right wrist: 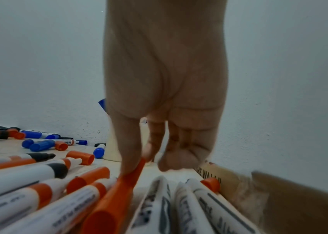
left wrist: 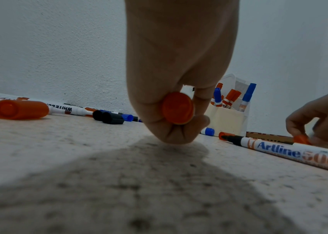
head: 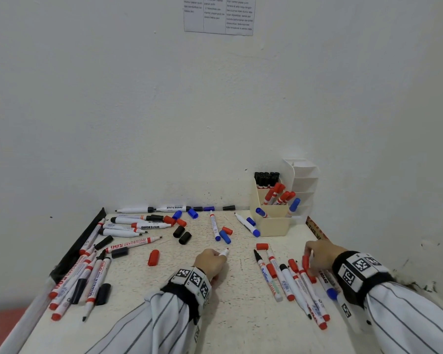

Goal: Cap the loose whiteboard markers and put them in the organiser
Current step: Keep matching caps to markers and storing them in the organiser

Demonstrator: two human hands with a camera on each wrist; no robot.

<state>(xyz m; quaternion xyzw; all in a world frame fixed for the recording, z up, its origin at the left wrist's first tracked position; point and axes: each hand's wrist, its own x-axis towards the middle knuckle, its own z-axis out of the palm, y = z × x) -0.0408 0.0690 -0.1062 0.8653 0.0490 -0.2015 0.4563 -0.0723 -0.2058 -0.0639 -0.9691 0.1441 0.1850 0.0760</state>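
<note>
Left hand: The left hand [head: 210,263] rests low on the table [head: 241,290], fingers [left wrist: 199,101] curled round an uncapped red marker [head: 224,252]. The bare nib points away from the person, toward the wall. The left wrist view shows the marker's red butt end [left wrist: 177,108] seated between thumb and fingers. The likely reason for this grip is that the nib end stays exposed and steady for a cap.

Right hand: The right hand [head: 320,252] is over the cluster of markers [head: 299,287] at the table's right. Thumb and forefinger [right wrist: 127,142] pinch a red cap [right wrist: 131,174] and tilt its far end up off the pile. The remaining fingers are curled clear of the markers. This is judged to be the cap intended for the left hand's marker, since the colours match.

Organiser: The cream organiser [head: 271,223] stands at the table's far right, against the wall. Its compartments hold capped markers sorted by colour: black at the back, red in the middle, blue in front. The sorting suggests the red marker belongs in the middle compartment.

Remaining work: Many uncapped markers and loose red, blue and black caps lie across the table, mostly at the left edge and far side. The task is judged well short of completion.

Caution: The caps are small and round, so they are likely to roll if released on the table.
</note>
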